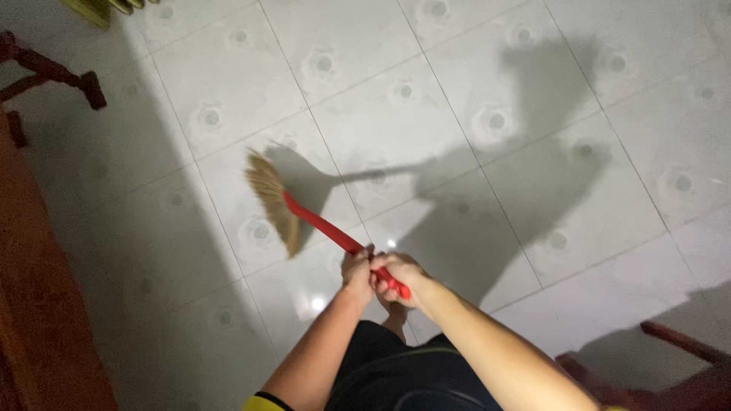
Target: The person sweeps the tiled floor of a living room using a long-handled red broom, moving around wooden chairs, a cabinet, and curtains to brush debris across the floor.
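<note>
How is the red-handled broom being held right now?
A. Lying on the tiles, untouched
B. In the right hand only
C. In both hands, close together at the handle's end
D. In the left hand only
C: the left hand and right hand both grip the end of the broom, side by side, its straw head down by the tiled floor.

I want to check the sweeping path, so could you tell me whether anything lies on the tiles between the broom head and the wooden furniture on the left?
Nothing visible does. The broom, gripped by the left hand and right hand, has only bare floor between it and the wooden furniture, though that strip is in shadow.
</note>
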